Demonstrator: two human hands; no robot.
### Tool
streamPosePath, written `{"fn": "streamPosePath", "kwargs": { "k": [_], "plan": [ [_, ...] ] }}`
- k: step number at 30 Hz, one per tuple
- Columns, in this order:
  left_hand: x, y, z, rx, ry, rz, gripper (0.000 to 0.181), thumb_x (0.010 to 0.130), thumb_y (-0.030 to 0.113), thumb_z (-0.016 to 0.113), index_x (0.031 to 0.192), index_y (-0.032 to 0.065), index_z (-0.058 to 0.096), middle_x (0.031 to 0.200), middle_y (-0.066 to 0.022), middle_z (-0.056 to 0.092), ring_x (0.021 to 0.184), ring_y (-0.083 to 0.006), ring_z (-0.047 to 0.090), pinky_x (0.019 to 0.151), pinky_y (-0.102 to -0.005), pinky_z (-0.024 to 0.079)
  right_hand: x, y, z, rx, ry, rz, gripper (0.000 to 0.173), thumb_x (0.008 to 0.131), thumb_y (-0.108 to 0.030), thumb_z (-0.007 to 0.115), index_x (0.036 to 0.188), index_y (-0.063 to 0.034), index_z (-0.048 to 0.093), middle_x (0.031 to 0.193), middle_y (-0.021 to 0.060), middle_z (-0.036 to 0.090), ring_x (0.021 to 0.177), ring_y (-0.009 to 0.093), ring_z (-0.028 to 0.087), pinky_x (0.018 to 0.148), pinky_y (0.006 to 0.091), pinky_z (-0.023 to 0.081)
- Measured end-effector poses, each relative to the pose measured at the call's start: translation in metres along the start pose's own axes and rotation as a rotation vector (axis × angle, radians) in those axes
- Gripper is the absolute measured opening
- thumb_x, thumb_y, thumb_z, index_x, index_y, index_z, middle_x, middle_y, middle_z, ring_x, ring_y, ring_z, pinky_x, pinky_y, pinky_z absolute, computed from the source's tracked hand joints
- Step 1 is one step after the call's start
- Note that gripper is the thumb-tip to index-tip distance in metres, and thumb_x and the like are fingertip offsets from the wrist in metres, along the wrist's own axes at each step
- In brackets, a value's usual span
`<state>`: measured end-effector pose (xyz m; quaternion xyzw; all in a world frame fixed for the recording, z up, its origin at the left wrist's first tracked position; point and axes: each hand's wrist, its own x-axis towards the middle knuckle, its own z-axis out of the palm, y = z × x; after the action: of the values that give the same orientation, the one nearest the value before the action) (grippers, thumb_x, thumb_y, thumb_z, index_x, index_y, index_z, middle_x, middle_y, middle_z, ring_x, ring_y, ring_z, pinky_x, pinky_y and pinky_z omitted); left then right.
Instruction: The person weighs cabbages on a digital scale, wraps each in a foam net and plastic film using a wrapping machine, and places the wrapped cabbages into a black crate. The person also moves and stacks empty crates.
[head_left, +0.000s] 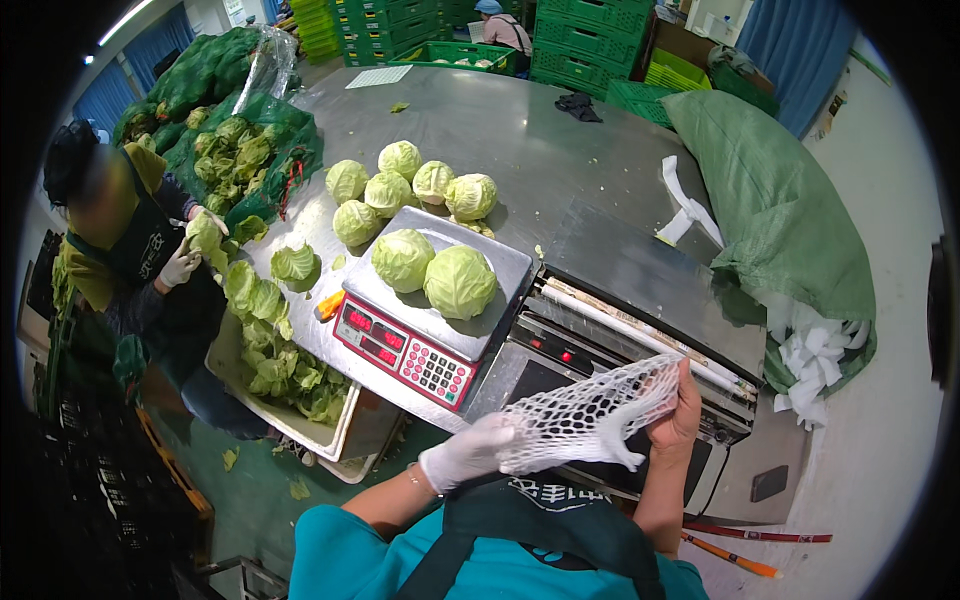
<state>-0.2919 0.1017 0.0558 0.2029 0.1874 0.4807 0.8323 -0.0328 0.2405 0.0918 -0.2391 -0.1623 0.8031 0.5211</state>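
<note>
A white foam mesh sleeve (559, 416) is stretched between my two hands, above the film wrapping machine (540, 322). My left hand (471, 448), in a white glove, grips one end of it. The other end is held by my bare right hand (675, 416), with part of the mesh hanging down beside it. To the left, two green cabbages (460, 282) rest on the steel pan of a red digital scale (405, 356) with its display lit. Several more cabbages (388, 193) lie on the steel table (525, 135) behind the scale.
A co-worker (142, 247) at the left holds a cabbage over a white bin (345, 431) of loose leaves. An orange cutter (330, 305) lies beside the scale. Green net sacks (247, 142) stand at the back left, and a green sack (780, 202) spilling white foam pieces at the right.
</note>
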Motion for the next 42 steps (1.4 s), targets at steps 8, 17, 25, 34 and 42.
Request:
{"fn": "streamPosePath", "kwargs": {
  "k": [8, 17, 25, 34, 42],
  "plan": [
    [-0.049, 0.088, -0.026, 0.286, 0.795, 0.861, 0.007, 0.079, -0.001, 0.052, 0.081, 0.0057, 0.053, 0.075, -0.0010, 0.056, 0.063, -0.0078, 0.053, 0.058, -0.0214, 0.043, 0.011, 0.086, 0.039, -0.868, -0.117, -0.021, 0.014, 0.081, -0.003, 0.067, 0.079, -0.0045, 0.053, 0.070, 0.0009, 0.057, 0.056, 0.005, 0.052, 0.048, 0.0212, 0.043],
    [-0.060, 0.176, -0.134, 0.621, 1.049, 0.765, 0.014, 0.097, 0.025, 0.053, 0.096, 0.0111, 0.057, 0.067, 0.0085, 0.047, 0.044, 0.0016, 0.031, 0.038, -0.0162, 0.024, 0.049, 0.196, 0.074, -0.748, 0.020, 0.025, 0.016, 0.087, 0.002, 0.045, 0.097, -0.0011, 0.057, 0.070, 0.0001, 0.053, 0.051, 0.006, 0.048, 0.040, 0.0214, 0.039],
    [0.001, 0.274, -0.197, 0.985, 0.852, 0.492, 0.034, 0.092, 0.019, 0.049, 0.119, -0.0007, 0.056, 0.100, -0.0068, 0.064, 0.087, -0.0128, 0.057, 0.077, -0.0252, 0.044, 0.076, 0.227, 0.103, -0.694, 0.069, -0.142, 0.054, 0.101, -0.025, 0.042, 0.149, -0.0125, 0.023, 0.143, 0.0157, 0.034, 0.096, 0.023, 0.063, 0.051, 0.0283, 0.058],
    [0.024, 0.285, -0.219, 0.493, 0.369, 0.184, 0.047, 0.099, 0.042, 0.040, 0.127, 0.0068, 0.053, 0.122, -0.0078, 0.061, 0.107, -0.0185, 0.060, 0.094, -0.0313, 0.047, 0.124, 0.217, 0.113, -0.695, 0.175, 0.110, 0.057, 0.098, -0.052, 0.033, 0.111, -0.0019, 0.057, 0.080, 0.0102, 0.067, 0.051, 0.017, 0.063, 0.034, 0.0255, 0.048],
    [-0.018, 0.250, -0.161, 0.012, 0.282, -0.092, 0.061, 0.099, 0.049, 0.036, 0.128, -0.0026, 0.051, 0.123, -0.0193, 0.060, 0.108, -0.0279, 0.062, 0.098, -0.0414, 0.048, 0.059, 0.184, 0.095, -0.626, 0.198, 0.125, 0.039, 0.099, -0.032, 0.040, 0.109, 0.0003, 0.060, 0.091, 0.0092, 0.067, 0.072, 0.017, 0.066, 0.057, 0.0326, 0.054]
  ]
}}
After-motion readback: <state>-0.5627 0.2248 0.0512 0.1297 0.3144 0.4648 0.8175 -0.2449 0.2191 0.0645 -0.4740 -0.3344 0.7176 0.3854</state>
